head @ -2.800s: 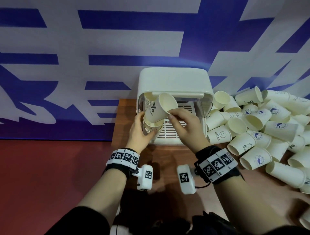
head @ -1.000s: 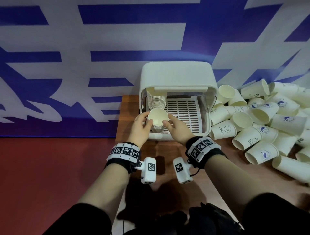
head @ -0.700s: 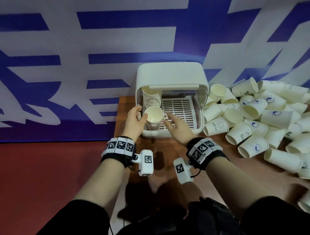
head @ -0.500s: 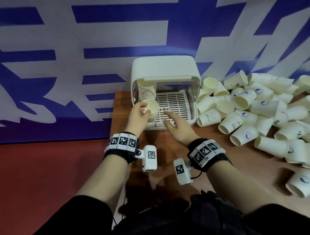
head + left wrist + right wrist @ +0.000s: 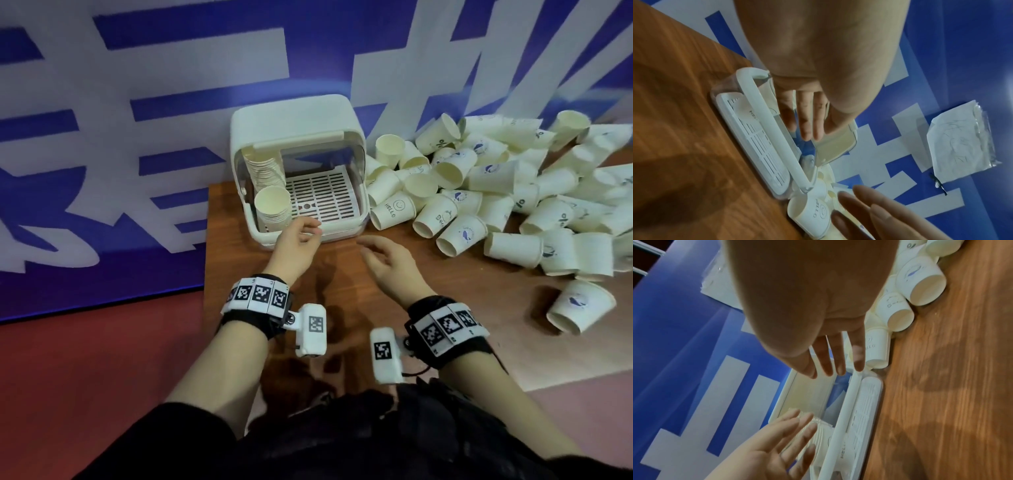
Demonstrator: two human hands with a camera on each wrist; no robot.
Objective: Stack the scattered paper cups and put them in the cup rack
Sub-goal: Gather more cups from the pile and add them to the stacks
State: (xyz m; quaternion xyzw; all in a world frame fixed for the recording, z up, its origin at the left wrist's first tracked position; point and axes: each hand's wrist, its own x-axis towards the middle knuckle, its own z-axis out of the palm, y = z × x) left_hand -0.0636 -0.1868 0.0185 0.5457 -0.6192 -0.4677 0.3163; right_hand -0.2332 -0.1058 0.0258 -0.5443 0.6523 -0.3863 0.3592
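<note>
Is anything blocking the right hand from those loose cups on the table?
Nothing visible does. The right hand hovers empty over bare table, and the nearest cup, the HELLO cup, lies on its side just beyond the fingers.

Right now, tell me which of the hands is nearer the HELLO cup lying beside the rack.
Right. The right hand hovers over the table just in front of the HELLO cup; the left hand is farther left, at the cup rack's front edge.

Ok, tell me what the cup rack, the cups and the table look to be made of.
Cup rack: likely moulded plastic, smooth off-white shell, clear front flap, slotted tray.
Cups: paper, matte cream walls, rolled rims, printed logos.
Table: wood or wood-look laminate; brown grain, slight sheen.
</note>
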